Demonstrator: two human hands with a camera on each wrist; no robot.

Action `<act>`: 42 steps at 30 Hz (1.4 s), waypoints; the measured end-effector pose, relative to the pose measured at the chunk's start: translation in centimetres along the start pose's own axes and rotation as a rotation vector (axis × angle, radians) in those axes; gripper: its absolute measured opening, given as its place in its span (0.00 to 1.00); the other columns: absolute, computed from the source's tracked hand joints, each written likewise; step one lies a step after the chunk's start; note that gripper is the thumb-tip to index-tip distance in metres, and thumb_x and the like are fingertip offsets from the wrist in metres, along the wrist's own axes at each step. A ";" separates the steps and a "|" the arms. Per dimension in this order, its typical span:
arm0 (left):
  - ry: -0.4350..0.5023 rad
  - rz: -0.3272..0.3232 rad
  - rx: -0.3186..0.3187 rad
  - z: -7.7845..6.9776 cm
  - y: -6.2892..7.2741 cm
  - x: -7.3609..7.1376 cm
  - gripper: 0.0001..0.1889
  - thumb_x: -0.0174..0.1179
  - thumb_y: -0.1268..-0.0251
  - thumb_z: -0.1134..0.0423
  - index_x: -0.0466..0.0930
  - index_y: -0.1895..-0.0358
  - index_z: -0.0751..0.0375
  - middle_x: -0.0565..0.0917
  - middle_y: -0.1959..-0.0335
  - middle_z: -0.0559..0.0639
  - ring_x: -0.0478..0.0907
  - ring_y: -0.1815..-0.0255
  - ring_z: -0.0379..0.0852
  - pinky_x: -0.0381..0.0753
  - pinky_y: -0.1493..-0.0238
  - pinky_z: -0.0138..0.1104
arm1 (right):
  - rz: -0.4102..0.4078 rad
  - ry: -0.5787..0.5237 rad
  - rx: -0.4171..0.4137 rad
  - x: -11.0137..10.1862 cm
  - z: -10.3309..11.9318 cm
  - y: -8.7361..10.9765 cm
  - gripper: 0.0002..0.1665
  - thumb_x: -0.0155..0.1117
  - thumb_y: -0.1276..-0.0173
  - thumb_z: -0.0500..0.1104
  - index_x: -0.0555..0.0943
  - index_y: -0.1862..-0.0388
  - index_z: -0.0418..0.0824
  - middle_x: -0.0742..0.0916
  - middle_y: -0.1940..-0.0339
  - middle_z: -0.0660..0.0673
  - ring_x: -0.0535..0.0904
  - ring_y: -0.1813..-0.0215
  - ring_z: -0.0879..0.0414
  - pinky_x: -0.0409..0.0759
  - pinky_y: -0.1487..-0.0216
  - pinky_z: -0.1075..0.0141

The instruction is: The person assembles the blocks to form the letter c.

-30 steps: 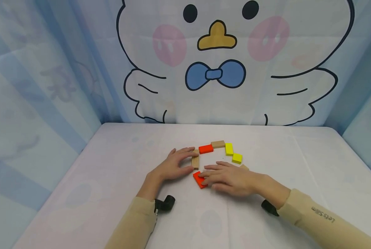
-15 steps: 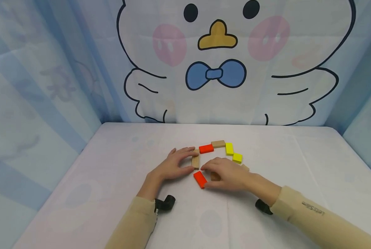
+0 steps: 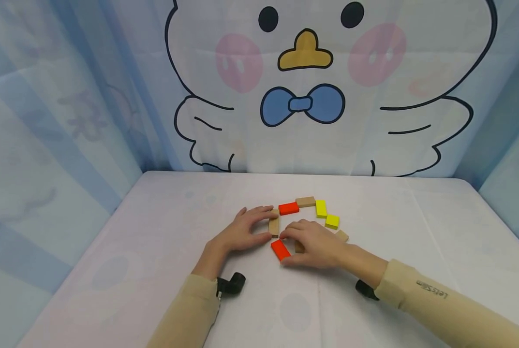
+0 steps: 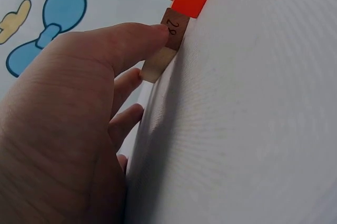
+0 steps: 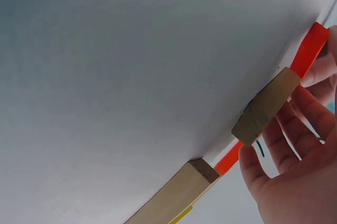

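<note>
My left hand (image 3: 244, 231) holds an upright-lying wooden block (image 3: 274, 227) by its ends, thumb at the near end and fingertips at the far one. In the left wrist view, the thumb presses an end face (image 4: 175, 28) with handwritten marks. Just to the right, my right hand (image 3: 313, 245) pinches a tilted red block (image 3: 280, 250) lengthwise between index finger and thumb. Part of another wooden block (image 3: 299, 247) shows beneath the right palm; the right wrist view has this wooden block (image 5: 267, 105) beside the fingers. All these blocks lie on the table.
The blocks form a rough ring: a second red block (image 3: 289, 208), a wooden block (image 3: 305, 202), two yellow blocks, one taller (image 3: 321, 209) and one squarish (image 3: 332, 222), then a wooden block (image 3: 341, 236) partly behind the right hand. A patterned curtain (image 3: 303, 145) stands behind the white table (image 3: 155, 232).
My right hand has gone from fingers lying over the red block to index finger and thumb at its two ends, uncovering the wooden block below the palm. The left hand stays put.
</note>
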State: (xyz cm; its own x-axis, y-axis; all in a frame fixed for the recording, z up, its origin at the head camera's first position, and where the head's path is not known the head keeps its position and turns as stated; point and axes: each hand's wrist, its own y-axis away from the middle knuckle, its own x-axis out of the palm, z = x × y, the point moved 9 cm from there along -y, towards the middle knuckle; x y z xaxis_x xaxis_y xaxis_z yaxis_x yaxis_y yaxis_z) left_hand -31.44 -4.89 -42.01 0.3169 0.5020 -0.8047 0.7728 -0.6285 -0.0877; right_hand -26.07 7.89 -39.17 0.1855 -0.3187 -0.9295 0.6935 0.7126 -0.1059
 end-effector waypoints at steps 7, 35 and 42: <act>0.000 0.000 0.007 0.0 0.0 0.0 0.28 0.60 0.30 0.49 0.73 0.28 0.48 0.63 0.22 0.46 0.54 0.21 0.49 0.36 0.24 0.57 | -0.004 0.004 -0.006 0.0 0.1 -0.1 0.26 0.72 0.37 0.59 0.83 0.44 0.48 0.83 0.49 0.55 0.76 0.50 0.57 0.77 0.47 0.58; -0.006 -0.011 -0.017 0.2 -0.3 0.2 0.28 0.63 0.31 0.50 0.74 0.29 0.47 0.66 0.23 0.46 0.56 0.22 0.46 0.37 0.23 0.56 | -0.051 0.014 0.006 -0.4 0.2 0.1 0.12 0.74 0.37 0.50 0.79 0.74 0.51 0.84 0.56 0.52 0.76 0.53 0.55 0.75 0.48 0.55; -0.006 -0.013 -0.020 0.1 -0.2 0.1 0.28 0.63 0.32 0.50 0.74 0.29 0.47 0.66 0.24 0.46 0.56 0.22 0.46 0.37 0.23 0.56 | -0.037 -0.025 0.023 -0.3 -0.3 0.2 0.10 0.73 0.36 0.51 0.80 0.71 0.52 0.83 0.55 0.53 0.76 0.52 0.55 0.76 0.48 0.55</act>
State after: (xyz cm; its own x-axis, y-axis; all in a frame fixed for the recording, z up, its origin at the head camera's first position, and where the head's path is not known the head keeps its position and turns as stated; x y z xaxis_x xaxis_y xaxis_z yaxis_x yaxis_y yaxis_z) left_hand -31.62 -4.76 -42.10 0.3034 0.5068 -0.8069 0.7876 -0.6100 -0.0869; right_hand -26.21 8.33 -38.99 0.1767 -0.3600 -0.9160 0.7161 0.6855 -0.1313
